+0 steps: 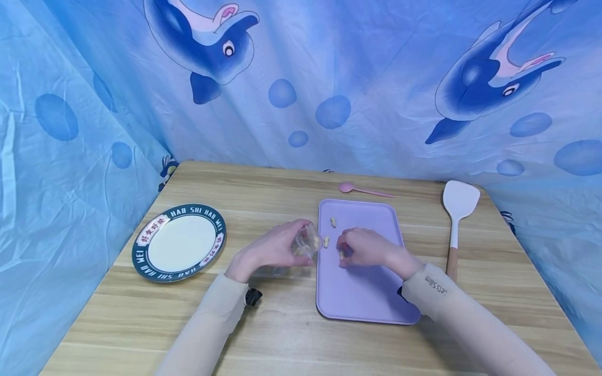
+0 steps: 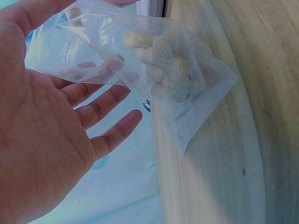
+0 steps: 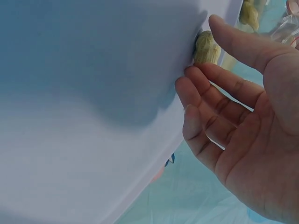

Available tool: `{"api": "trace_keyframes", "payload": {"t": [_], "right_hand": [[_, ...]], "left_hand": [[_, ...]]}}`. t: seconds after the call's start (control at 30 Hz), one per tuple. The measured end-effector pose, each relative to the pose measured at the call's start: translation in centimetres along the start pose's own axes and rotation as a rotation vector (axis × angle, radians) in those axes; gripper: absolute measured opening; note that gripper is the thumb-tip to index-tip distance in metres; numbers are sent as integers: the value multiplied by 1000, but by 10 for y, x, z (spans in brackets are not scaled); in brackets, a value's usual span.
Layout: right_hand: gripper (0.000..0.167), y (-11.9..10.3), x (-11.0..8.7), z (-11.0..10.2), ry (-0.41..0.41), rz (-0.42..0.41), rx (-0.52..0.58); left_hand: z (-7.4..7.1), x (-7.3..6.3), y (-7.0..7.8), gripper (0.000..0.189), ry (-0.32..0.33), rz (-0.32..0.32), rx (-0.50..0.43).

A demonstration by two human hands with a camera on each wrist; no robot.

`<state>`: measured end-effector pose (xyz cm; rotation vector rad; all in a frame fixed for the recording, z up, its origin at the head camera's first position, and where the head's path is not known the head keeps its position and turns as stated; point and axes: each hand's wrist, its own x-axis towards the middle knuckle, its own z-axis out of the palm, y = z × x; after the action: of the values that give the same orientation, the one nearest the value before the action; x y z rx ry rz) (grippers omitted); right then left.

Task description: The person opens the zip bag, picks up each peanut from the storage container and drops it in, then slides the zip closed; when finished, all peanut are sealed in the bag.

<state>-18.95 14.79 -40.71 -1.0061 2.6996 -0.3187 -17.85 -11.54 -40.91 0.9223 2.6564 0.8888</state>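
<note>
My left hand (image 1: 281, 245) grips a clear plastic bag (image 2: 205, 88) beside the left edge of a purple tray (image 1: 362, 300). Several peanuts in the shell (image 2: 176, 77) show through the bag's film. In the left wrist view, some fingers spread behind the bag. Over the tray, my right hand (image 1: 364, 248) has thumb and index finger at opposite ends of a peanut (image 3: 205, 46), pinching it low against the tray surface. Its other fingers bend loosely. Two more peanuts lie near the tray's left side, an upper one (image 1: 333, 222) and a lower one (image 1: 326, 242).
A white plate with a dark green lettered rim (image 1: 216, 219) lies at the left of the wooden table (image 1: 277, 334). Behind the tray is a pink spoon (image 1: 371, 192). A white spatula (image 1: 460, 201) with a wooden handle lies right. A blue dolphin-print curtain (image 1: 367, 68) hangs behind.
</note>
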Motion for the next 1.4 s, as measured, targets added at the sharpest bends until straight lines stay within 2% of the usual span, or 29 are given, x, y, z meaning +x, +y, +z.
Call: {"api": "trace_keyframes", "payload": {"t": [0.3,0.57,0.97,1.4], "right_hand": [[22,0,1,3,24,-11,-30],[20,0,-1,1,39,-12,-1],[22,-7,-6,-28,129,-41,82],[25,-29,-3,-47,187,-93,72]], "left_hand": [[0,0,-1,90,1,4,3],[0,0,0,91,-9,-7,5],[-1,0,0,91,3,-3,2],[0,0,0,91,3,7,-2]]}}
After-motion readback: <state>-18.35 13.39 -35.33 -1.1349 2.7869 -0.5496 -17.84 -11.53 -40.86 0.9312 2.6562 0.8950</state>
